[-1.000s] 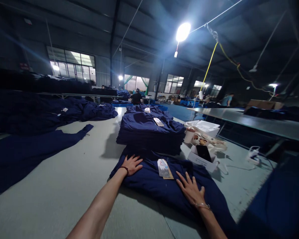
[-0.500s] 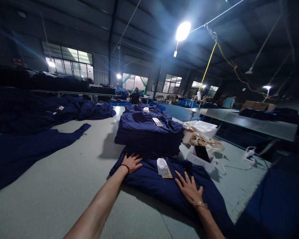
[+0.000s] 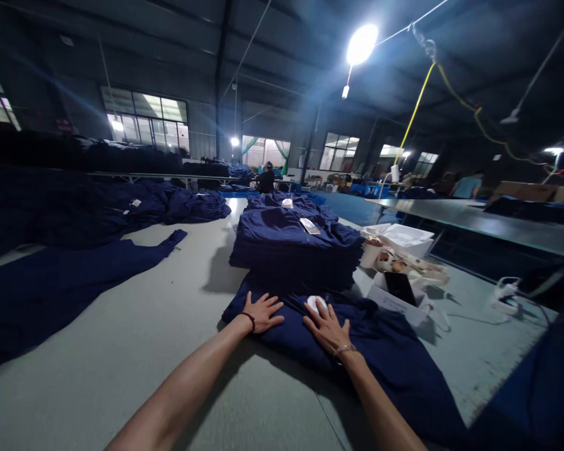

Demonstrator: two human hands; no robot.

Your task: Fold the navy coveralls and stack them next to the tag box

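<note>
The left hand (image 3: 263, 312) and the right hand (image 3: 326, 329) lay apart, palms down and fingers spread, gripping nothing, both pressed on a folded navy garment (image 3: 371, 344). A small white tag (image 3: 316, 304) sat touching the right hand's fingertips. Just beyond the garment rose a stack of folded navy garments (image 3: 296, 244), with a white carton (image 3: 390, 300) beside it.

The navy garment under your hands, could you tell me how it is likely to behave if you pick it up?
The navy garment will probably hang floppily, since it lies in soft wrinkles under the left hand and right hand. It seems fairly thick, so perhaps moderately heavy.
</note>
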